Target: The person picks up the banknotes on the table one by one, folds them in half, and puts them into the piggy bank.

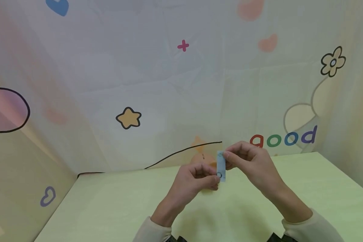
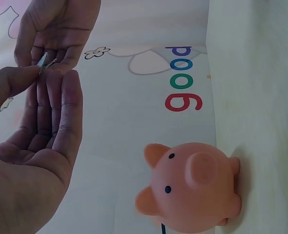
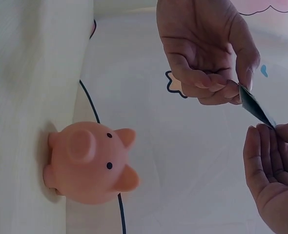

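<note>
A narrow, pale blue folded banknote with printed marks is held upright between both hands, above the table. My left hand pinches its lower end between thumb and fingers. At the upper end, the thumb and fingertips of my right hand grip it. Seen from the right wrist, the folded banknote appears nearly edge-on as a thin dark green strip. A pink piggy bank stands on the table behind the hands, facing me; in the head view the left hand and the note hide much of it.
The pale green table reaches back to a hanging cloth backdrop printed with hearts, a star, flowers and the word "good". More of the cloth hangs along the left and right sides.
</note>
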`<state>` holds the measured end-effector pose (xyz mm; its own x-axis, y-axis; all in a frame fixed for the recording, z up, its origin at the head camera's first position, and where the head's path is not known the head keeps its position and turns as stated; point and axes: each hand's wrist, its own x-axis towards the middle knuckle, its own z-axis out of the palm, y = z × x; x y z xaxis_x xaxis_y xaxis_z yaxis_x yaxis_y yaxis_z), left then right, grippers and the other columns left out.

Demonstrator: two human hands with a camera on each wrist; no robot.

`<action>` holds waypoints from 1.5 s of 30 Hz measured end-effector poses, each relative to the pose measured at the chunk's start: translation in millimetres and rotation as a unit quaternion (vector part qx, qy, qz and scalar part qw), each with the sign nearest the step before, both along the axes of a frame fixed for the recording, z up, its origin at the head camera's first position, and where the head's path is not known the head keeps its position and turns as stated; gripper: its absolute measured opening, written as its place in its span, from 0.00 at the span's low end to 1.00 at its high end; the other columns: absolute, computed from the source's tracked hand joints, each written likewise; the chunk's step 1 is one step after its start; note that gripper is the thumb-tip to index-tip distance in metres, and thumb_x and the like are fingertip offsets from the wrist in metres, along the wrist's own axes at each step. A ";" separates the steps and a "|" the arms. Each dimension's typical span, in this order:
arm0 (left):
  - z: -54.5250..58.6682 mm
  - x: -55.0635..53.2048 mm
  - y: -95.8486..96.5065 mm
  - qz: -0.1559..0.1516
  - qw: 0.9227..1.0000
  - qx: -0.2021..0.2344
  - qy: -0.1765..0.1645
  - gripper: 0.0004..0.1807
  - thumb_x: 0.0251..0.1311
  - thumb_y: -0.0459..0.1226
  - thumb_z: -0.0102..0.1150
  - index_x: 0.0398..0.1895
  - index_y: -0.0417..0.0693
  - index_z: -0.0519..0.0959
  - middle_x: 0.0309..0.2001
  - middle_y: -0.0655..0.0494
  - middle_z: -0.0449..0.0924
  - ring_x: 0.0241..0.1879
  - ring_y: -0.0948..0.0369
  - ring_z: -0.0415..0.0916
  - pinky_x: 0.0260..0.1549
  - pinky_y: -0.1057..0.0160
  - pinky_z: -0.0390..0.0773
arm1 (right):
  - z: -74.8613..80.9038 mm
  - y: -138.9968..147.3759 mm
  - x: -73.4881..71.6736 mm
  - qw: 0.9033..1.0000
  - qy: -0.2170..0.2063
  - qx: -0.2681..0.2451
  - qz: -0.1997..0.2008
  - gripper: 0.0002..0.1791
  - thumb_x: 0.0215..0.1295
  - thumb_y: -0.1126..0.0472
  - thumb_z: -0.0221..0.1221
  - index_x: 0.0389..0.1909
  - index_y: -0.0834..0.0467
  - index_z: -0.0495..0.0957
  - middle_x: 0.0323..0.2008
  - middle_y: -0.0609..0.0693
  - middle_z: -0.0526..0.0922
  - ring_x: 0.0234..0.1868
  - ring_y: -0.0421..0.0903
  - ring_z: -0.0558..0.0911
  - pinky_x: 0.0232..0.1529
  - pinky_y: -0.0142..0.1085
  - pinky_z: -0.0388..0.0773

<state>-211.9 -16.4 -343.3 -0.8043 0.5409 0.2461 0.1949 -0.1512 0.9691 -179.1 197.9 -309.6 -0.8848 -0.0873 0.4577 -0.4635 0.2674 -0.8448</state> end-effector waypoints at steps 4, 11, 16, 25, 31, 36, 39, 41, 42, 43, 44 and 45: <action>0.0 -0.3 -0.4 -0.002 1.000 0.007 -0.003 0.10 0.66 0.30 0.68 0.45 0.29 0.84 0.39 0.52 0.87 0.37 0.58 0.87 0.46 0.55 0.88 | -0.4 -0.8 -1.0 1.000 -0.005 -0.006 0.002 0.10 0.77 0.59 0.65 0.46 0.64 0.83 0.37 0.54 0.89 0.38 0.52 0.90 0.50 0.37 0.86; 0.0 0.0 3.0 0.000 1.000 0.010 0.005 0.09 0.66 0.27 0.66 0.42 0.25 0.82 0.35 0.53 0.86 0.34 0.60 0.86 0.43 0.57 0.89 | -1.5 -3.0 0.1 1.000 -0.017 -0.012 0.016 0.10 0.76 0.59 0.65 0.47 0.64 0.83 0.37 0.55 0.89 0.39 0.53 0.90 0.51 0.38 0.86; -0.9 1.5 3.7 0.005 1.000 0.003 0.007 0.08 0.66 0.27 0.65 0.41 0.25 0.82 0.33 0.55 0.85 0.31 0.61 0.85 0.40 0.60 0.89 | -2.1 -2.5 0.3 0.999 -0.028 -0.006 0.018 0.10 0.76 0.59 0.66 0.47 0.63 0.82 0.37 0.55 0.89 0.39 0.53 0.90 0.51 0.38 0.86; -0.1 4.5 3.2 0.052 0.998 -0.020 -0.021 0.08 0.62 0.30 0.70 0.39 0.29 0.86 0.32 0.54 0.87 0.27 0.61 0.83 0.37 0.59 0.89 | -3.4 -1.4 0.1 0.999 -0.044 0.010 0.022 0.09 0.75 0.60 0.67 0.45 0.63 0.83 0.37 0.56 0.88 0.40 0.53 0.90 0.50 0.39 0.86; -1.9 4.1 3.7 0.050 0.998 -0.035 -0.010 0.06 0.67 0.26 0.69 0.40 0.27 0.84 0.32 0.52 0.86 0.27 0.63 0.81 0.37 0.59 0.89 | -0.9 -0.2 -2.1 0.998 -0.037 0.050 0.020 0.06 0.74 0.62 0.67 0.43 0.61 0.84 0.36 0.53 0.87 0.38 0.52 0.89 0.48 0.39 0.86; -1.5 2.5 4.4 0.027 0.999 -0.045 -0.013 0.05 0.69 0.24 0.66 0.41 0.25 0.82 0.33 0.52 0.86 0.26 0.63 0.82 0.38 0.57 0.90 | 1.0 2.0 -3.5 0.997 -0.049 0.060 0.016 0.07 0.73 0.62 0.68 0.44 0.62 0.84 0.36 0.53 0.87 0.38 0.52 0.89 0.47 0.39 0.87; -5.1 -0.4 2.1 0.009 0.998 -0.051 -0.037 0.05 0.69 0.24 0.66 0.42 0.25 0.83 0.32 0.52 0.86 0.26 0.63 0.84 0.39 0.56 0.90 | -2.1 2.3 -4.4 0.996 -0.067 0.055 0.015 0.08 0.72 0.63 0.68 0.44 0.64 0.83 0.36 0.53 0.87 0.38 0.52 0.88 0.46 0.39 0.87; -8.2 -2.8 0.8 0.003 0.997 -0.056 -0.048 0.05 0.69 0.24 0.66 0.42 0.25 0.83 0.31 0.52 0.86 0.26 0.63 0.84 0.39 0.55 0.90 | -5.3 2.6 -6.0 0.996 -0.076 0.053 0.014 0.08 0.72 0.64 0.68 0.43 0.65 0.83 0.35 0.53 0.87 0.37 0.52 0.88 0.45 0.39 0.87; -9.8 -4.2 0.3 0.002 0.997 -0.059 -0.051 0.05 0.69 0.25 0.66 0.42 0.26 0.84 0.31 0.52 0.85 0.26 0.63 0.84 0.39 0.55 0.90 | -6.9 2.8 -6.9 0.995 -0.081 0.051 0.012 0.08 0.72 0.64 0.68 0.43 0.65 0.83 0.35 0.53 0.87 0.37 0.52 0.88 0.45 0.39 0.87; -11.5 -5.7 -0.5 0.001 0.997 -0.061 -0.054 0.06 0.69 0.25 0.67 0.42 0.26 0.84 0.30 0.52 0.85 0.26 0.63 0.84 0.39 0.55 0.90 | -8.4 2.3 -8.4 0.995 -0.086 0.049 0.011 0.08 0.72 0.64 0.68 0.43 0.66 0.83 0.35 0.54 0.87 0.37 0.52 0.88 0.44 0.39 0.88; -13.1 -7.1 -1.2 0.001 0.996 -0.062 -0.056 0.06 0.69 0.25 0.67 0.42 0.26 0.84 0.30 0.52 0.85 0.25 0.63 0.84 0.39 0.55 0.90 | -9.8 2.0 -9.8 0.995 -0.090 0.048 0.009 0.08 0.71 0.65 0.68 0.43 0.66 0.83 0.35 0.54 0.87 0.36 0.52 0.88 0.44 0.39 0.88; -14.7 -8.6 -1.8 0.002 0.996 -0.064 -0.057 0.06 0.69 0.26 0.67 0.42 0.26 0.84 0.30 0.52 0.85 0.25 0.63 0.84 0.39 0.54 0.90 | -11.0 1.8 -11.0 0.994 -0.093 0.050 0.006 0.08 0.71 0.64 0.68 0.43 0.66 0.83 0.34 0.54 0.87 0.36 0.52 0.87 0.44 0.39 0.88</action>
